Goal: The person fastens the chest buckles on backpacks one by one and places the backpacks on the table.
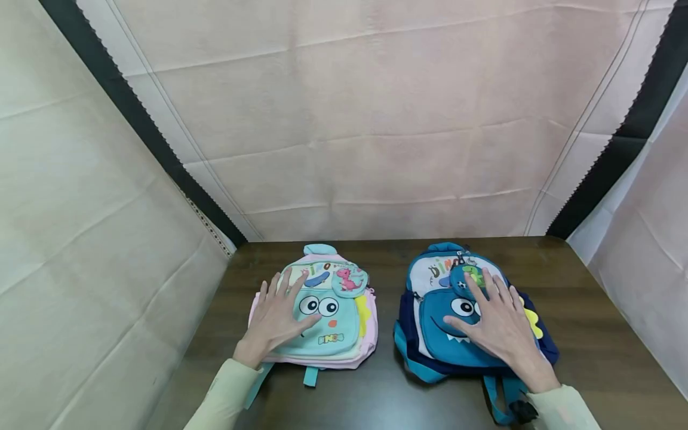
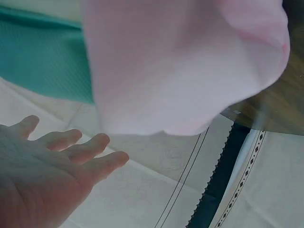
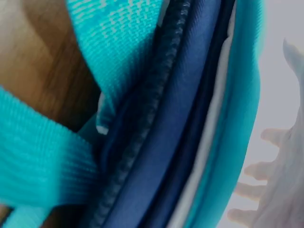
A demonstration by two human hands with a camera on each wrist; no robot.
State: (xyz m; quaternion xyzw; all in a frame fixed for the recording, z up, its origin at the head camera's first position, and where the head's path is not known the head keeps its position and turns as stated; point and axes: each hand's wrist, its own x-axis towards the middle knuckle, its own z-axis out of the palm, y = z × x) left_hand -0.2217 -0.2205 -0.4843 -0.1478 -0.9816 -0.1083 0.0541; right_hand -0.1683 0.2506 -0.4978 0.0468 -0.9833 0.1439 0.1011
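Observation:
A small pink and mint backpack (image 1: pixel 330 331) with big cartoon eyes and a pink dinosaur patch (image 1: pixel 349 280) lies face up on the table. Spread over its left side is my left hand (image 1: pixel 276 319), fingers straight; the left wrist view shows that hand (image 2: pixel 42 171) with nothing in its grasp. To the right lies a blue backpack (image 1: pixel 446 340) with a toothy cartoon face and a round pouch (image 1: pixel 462 279) near its top. My right hand (image 1: pixel 502 322) stretches flat over the front of it, fingers extended and covering one printed eye.
The dark wooden table (image 1: pixel 365 394) ends at a pale fabric wall (image 1: pixel 376 149), with more fabric at both sides. Teal straps (image 1: pixel 310 376) stick out below the pink backpack. A blue strap (image 1: pixel 497 400) with a black buckle (image 1: pixel 522 411) lies by my right wrist.

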